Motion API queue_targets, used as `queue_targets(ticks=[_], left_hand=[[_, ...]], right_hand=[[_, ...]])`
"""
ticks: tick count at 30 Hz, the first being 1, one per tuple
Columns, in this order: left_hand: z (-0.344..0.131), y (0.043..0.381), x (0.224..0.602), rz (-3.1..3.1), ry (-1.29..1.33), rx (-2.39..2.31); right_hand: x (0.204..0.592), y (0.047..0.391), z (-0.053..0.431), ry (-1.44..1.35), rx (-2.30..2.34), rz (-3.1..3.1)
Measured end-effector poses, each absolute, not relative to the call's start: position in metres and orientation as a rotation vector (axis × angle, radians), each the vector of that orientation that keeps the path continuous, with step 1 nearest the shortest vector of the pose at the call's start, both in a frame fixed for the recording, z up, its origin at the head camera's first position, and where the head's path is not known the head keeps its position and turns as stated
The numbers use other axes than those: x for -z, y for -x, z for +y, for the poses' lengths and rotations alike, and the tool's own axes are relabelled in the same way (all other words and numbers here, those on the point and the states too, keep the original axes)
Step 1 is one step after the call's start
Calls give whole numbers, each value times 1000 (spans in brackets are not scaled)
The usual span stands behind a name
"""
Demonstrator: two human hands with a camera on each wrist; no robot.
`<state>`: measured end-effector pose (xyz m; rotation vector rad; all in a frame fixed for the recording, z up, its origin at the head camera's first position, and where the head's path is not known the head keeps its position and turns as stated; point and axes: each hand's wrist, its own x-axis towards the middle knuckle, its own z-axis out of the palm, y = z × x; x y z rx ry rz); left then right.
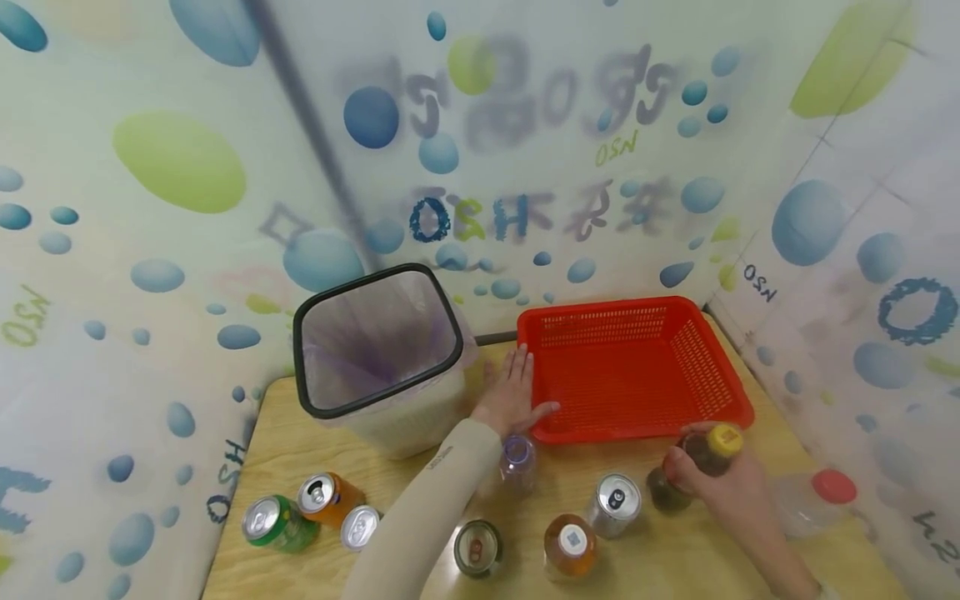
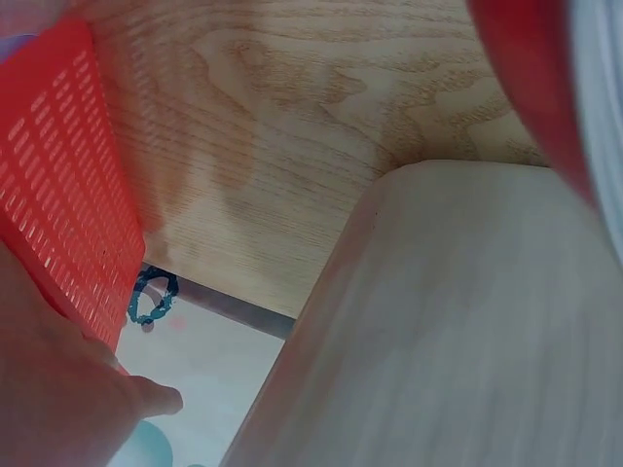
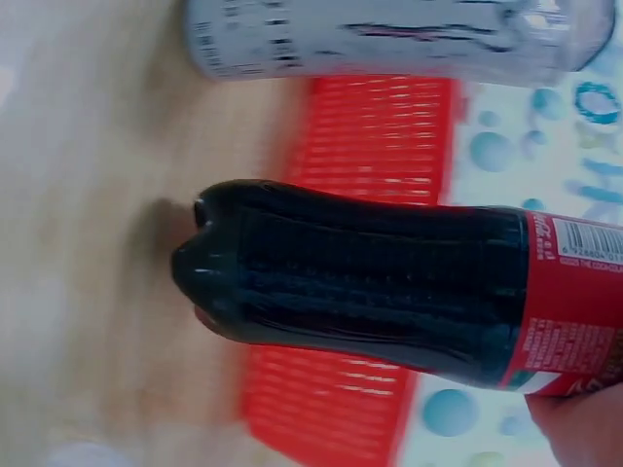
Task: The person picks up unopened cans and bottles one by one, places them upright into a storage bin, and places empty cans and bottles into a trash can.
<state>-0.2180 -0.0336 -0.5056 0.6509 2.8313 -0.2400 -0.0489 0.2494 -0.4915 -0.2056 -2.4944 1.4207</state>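
My right hand [image 1: 738, 492] grips a cola bottle [image 1: 705, 454] with a yellow cap, holding it tilted just in front of the red basket. The right wrist view shows the dark bottle [image 3: 370, 287] with its red label, its base off the table. My left hand [image 1: 510, 396] rests on the left rim of the red plastic basket [image 1: 637, 433], fingers stretched out along it and thumb over the edge. In the left wrist view that hand [image 2: 68, 399] lies against the basket wall [image 2: 78, 185].
A lined bin [image 1: 412, 417] with a black rim stands left of the basket. Nearer stand a green can [image 1: 288, 525], an orange can [image 1: 333, 500], silver cans [image 1: 615, 504], a purple-tinted bottle [image 1: 517, 467] and an amber-filled bottle [image 1: 570, 550]. A red-capped clear bottle [image 1: 810, 500] is at right.
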Motion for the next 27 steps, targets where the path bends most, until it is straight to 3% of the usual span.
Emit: queue_targets(ticks=[12,19,27], left_hand=[[-33,217,511,2834,-639,199],[-34,213,510,2831,-628,231],[-35,216,508,2845,-630,222]], right_hand=[[395,55,254,223,-1323,-2470],[363,92,254,372,-1315,-2439],[359,149,249,346,-1411,-2332]])
